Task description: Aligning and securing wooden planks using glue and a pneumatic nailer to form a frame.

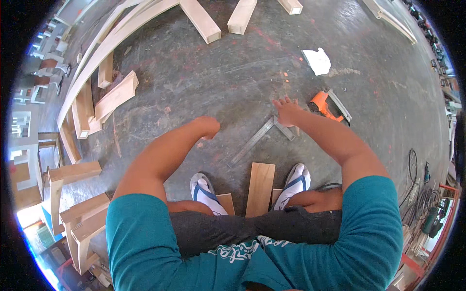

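Metal square (255, 139) flat on concrete floor (184, 82), ahead of the person's feet; use it as landmark. L-shaped, corner pointing away from the person, L opening back toward the feet. Long axis = thin blade, running diagonally from the corner toward the person and to the left. Shorter, thicker arm goes from the corner toward the person and to the right.

Right hand (288, 112) is over the square's corner, fingers spread and extended, palm down, nothing seen in it; contact with the metal can't be told. Left hand (209, 127) is left of the square, apart from it; fingers look bent, but the grip is hidden, so can't tell whether it is closed or holding something.

Orange nail gun (321, 104) lies right of the square and a bit beyond it, near the right hand. Crumpled white sheet (318, 61) is farther beyond the square, to the right.

Wooden board (260, 189) is on the near side of the square, between left foot (204, 191) and right foot (297, 180), long axis running roughly straight away from the person. Long pale timber (130, 32) and short plank (116, 96) are well left of and beyond the square. Black cables (412, 167) well right of it.
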A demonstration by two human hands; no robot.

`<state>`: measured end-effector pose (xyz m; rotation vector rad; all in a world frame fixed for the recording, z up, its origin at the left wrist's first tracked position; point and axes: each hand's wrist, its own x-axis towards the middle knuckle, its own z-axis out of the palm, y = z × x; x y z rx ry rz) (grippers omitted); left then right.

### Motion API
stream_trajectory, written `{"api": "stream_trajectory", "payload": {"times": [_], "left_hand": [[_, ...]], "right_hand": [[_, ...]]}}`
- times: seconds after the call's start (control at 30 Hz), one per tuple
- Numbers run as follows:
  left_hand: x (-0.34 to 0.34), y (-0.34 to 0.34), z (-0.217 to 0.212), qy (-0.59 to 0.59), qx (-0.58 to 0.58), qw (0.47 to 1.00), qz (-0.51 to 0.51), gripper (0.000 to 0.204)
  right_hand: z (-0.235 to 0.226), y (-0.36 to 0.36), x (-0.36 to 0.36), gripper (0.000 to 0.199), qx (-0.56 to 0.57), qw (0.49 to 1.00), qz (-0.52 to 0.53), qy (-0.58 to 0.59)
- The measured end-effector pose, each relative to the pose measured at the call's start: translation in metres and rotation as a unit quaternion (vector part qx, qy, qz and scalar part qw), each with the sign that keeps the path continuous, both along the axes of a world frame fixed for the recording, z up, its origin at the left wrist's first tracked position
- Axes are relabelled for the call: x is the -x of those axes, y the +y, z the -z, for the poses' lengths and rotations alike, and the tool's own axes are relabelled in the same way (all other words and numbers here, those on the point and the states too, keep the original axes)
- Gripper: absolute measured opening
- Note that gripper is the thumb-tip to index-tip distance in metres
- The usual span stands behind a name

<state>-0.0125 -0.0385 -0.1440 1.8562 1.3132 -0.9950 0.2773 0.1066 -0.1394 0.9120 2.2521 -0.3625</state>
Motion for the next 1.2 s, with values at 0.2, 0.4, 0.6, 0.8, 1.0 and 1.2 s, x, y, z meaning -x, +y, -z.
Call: {"api": "stream_trajectory", "payload": {"times": [0.2, 0.4, 0.6, 0.8, 1.0, 1.2], "left_hand": [[-0.005, 0.000, -0.015, -0.008, -0.016, 0.999, -0.038, 0.026], [0.015, -0.006, 0.042, -0.047, -0.022, 0.998, -0.029, 0.023], [0.011, -0.006, 0.010, -0.055, -0.044, 0.996, -0.056, 0.023], [0.006, 0.010, 0.013, -0.036, -0.039, 0.997, -0.051, 0.024], [0.025, 0.008, -0.125, -0.123, -0.159, 0.971, -0.129, 0.031], [0.121, -0.108, -0.231, -0.306, -0.470, 0.602, -0.568, 0.033]], "right_hand": [[0.008, -0.003, 0.005, 0.083, -0.011, 1.000, -0.008, 0.022], [0.009, 0.006, 0.022, 0.089, -0.023, 0.999, -0.017, -0.021], [0.014, 0.017, 0.024, 0.092, -0.061, 0.997, -0.041, -0.020], [0.018, 0.029, 0.017, 0.096, -0.031, 0.999, -0.039, -0.004], [-0.134, 0.017, 0.035, 0.076, 0.110, 0.988, -0.025, 0.105], [-0.269, -0.023, -0.058, 0.052, 0.171, 0.821, 0.247, 0.486]]}}
